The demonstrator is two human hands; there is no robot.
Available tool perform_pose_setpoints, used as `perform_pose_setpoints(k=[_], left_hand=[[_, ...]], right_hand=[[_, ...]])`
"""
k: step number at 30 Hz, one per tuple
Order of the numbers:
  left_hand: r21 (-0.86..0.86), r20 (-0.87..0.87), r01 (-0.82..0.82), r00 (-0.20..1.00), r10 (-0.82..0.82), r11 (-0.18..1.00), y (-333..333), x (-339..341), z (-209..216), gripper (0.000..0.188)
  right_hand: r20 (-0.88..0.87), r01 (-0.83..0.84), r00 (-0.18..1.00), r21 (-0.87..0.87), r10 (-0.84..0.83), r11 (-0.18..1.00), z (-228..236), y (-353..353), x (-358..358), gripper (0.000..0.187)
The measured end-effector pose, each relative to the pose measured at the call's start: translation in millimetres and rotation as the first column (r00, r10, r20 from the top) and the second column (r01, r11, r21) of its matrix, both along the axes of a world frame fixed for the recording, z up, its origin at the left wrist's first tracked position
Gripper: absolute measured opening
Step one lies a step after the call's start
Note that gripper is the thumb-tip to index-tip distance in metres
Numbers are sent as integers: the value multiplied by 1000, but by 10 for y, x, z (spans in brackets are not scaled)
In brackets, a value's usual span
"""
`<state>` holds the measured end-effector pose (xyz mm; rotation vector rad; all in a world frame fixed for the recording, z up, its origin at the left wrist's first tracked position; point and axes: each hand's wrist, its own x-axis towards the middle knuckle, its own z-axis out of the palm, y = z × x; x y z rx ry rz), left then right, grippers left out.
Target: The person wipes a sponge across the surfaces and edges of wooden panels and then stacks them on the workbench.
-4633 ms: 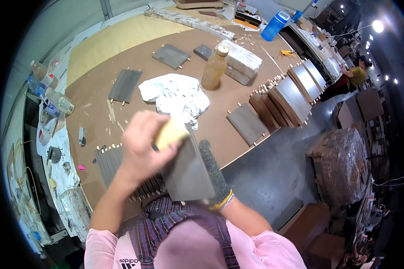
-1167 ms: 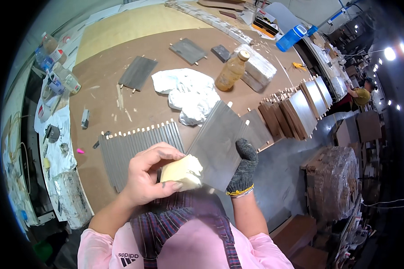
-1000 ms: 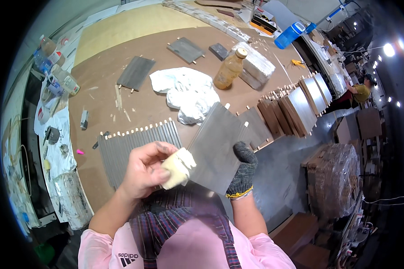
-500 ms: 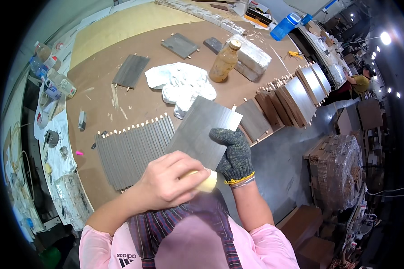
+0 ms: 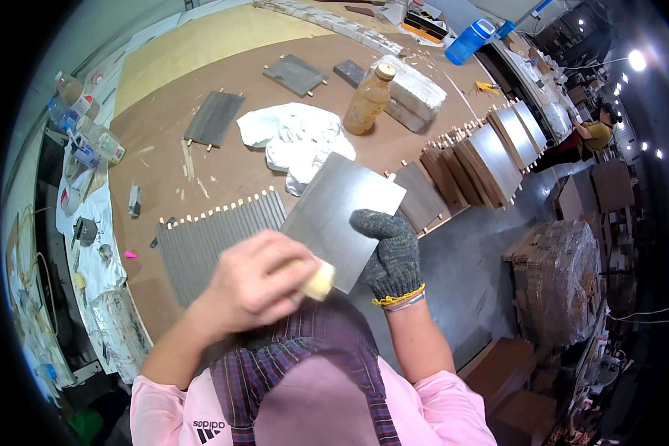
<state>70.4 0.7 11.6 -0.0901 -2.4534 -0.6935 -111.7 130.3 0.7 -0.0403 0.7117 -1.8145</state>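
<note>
While the left hand (image 5: 256, 281) grips a pale yellow sponge (image 5: 320, 282), its bare fingers closed around it and slightly blurred, the right hand (image 5: 391, 256) supports a grey panel (image 5: 340, 212) in a dark knitted glove with a yellow cuff edge. The gloved thumb lies flat on the panel's upper face; the other fingers are hidden beneath, so their exact placement cannot be told. The panel is held tilted over the near edge of the bench (image 5: 145, 175), a wooden peg projecting from its far right side. The sponge is at the panel's near left edge — whether the two touch cannot be told.

On the bench, a row of panels (image 5: 219, 238) stands on edge, pegs upward, left of the held panel. A crumpled white cloth (image 5: 293, 141) lies beyond; farther right, an amber bottle (image 5: 368, 100) stands beside a whitish block (image 5: 416, 93). A stack of panels (image 5: 472, 163) extends along the right edge.

Markings: the pink shirt (image 5: 163, 420) bears dark lettering and a striped emblem, upside down in this view. Several plastic bottles (image 5: 102, 141) at the far left carry coloured labels — print too small to read. At right, a co-worker (image 5: 595, 135) appears in the background.
</note>
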Motion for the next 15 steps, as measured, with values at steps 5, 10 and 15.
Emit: perform_pose_setpoints(k=[5,10,15], left_hand=[[-54,34,-327,944,329,943,-470,293,-146,42],[220,-38,-351,929,367,910,-298,226,-52,42],[265,-218,-142,955,202,954,35,-229,185,44]], right_hand=[[-49,106,993,-86,-111,991,213,83,91,50],[-708,256,696,85,-122,963,-164,126,375,38],[-974,421,223,122,27,899,-589,304,540,34]])
